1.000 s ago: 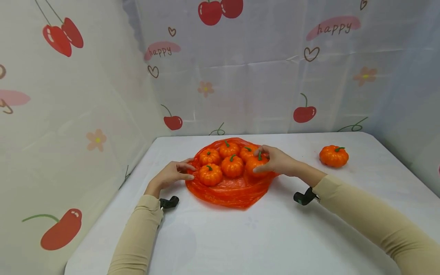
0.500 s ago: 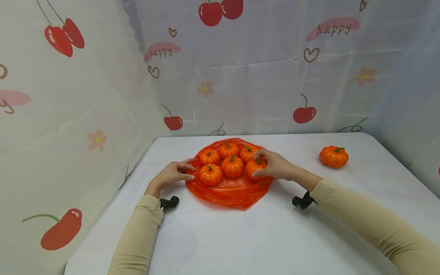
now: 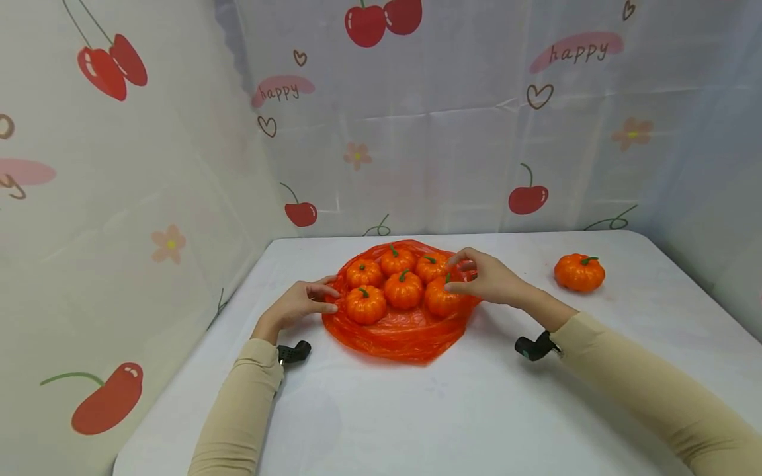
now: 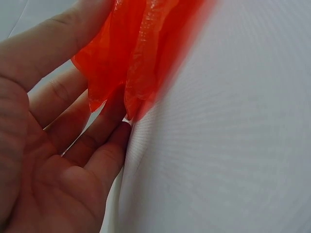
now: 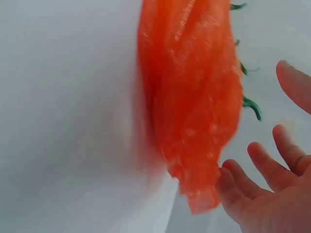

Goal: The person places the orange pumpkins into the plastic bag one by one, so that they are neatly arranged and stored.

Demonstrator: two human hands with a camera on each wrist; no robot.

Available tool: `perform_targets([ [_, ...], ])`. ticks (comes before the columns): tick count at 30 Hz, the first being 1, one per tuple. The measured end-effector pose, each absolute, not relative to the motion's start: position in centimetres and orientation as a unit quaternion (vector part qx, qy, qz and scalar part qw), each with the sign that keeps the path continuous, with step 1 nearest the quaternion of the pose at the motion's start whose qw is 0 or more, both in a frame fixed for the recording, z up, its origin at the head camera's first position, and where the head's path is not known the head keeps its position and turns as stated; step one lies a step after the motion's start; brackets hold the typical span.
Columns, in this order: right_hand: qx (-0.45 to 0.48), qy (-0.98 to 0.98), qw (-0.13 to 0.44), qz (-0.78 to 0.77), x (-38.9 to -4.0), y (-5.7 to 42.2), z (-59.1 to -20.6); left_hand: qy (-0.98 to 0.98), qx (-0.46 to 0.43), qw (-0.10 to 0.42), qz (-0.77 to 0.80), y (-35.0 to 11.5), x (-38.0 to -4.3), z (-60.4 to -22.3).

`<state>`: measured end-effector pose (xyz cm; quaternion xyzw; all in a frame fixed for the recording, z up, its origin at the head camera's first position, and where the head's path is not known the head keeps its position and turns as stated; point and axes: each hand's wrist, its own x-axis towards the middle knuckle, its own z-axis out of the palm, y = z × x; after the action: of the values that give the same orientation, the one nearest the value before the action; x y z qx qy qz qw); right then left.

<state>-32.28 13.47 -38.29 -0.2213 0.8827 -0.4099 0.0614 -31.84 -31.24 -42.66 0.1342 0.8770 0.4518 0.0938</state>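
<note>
A thin orange-red plastic bag (image 3: 393,340) lies spread on the table, with several small orange pumpkins with green stems in it. My left hand (image 3: 297,301) rests at the bag's left edge, thumb and fingers apart; in the left wrist view the bag's edge (image 4: 141,53) hangs between thumb and fingers. At the bag's right side, my right hand (image 3: 488,277) hovers over the front right pumpkin (image 3: 440,297), thumb tip overlapping it near the stem. The right wrist view shows that hand's fingers (image 5: 272,167) spread beside the bag, holding nothing; only stems rise above the bag there.
One more pumpkin (image 3: 579,272) sits alone at the back right of the white table (image 3: 381,416). White curtains (image 3: 452,145) printed with cherries and hearts enclose the table at the back and sides. A black wrist camera (image 3: 534,346) is strapped under the right wrist.
My right hand moved slightly left with the pumpkin, then let go of it and drew back up and to the right. The left hand stays where it was.
</note>
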Motion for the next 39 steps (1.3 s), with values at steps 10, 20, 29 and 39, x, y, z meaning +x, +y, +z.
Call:
perform_targets([
  [10, -0.191, 0.878, 0.036, -0.437, -31.7, 17.8, -36.7, 0.882, 0.136, 0.091, 0.443, -31.3, -31.8, -42.9],
  [20, -0.166, 0.879, 0.011, -0.447, -31.9, 21.5, -36.3, 0.883, 0.137, 0.086, 0.441, -31.3, -32.0, -43.0],
  [29, -0.144, 0.89, 0.0, -0.432, -32.3, 24.6, -37.2, 0.882, 0.139, 0.088, 0.441, -31.3, -32.1, -42.9],
  [39, -0.11, 0.901, -0.022, -0.419, -33.5, 28.2, -37.5, 0.884, 0.14, 0.086, 0.438, -31.3, -32.0, -42.9],
])
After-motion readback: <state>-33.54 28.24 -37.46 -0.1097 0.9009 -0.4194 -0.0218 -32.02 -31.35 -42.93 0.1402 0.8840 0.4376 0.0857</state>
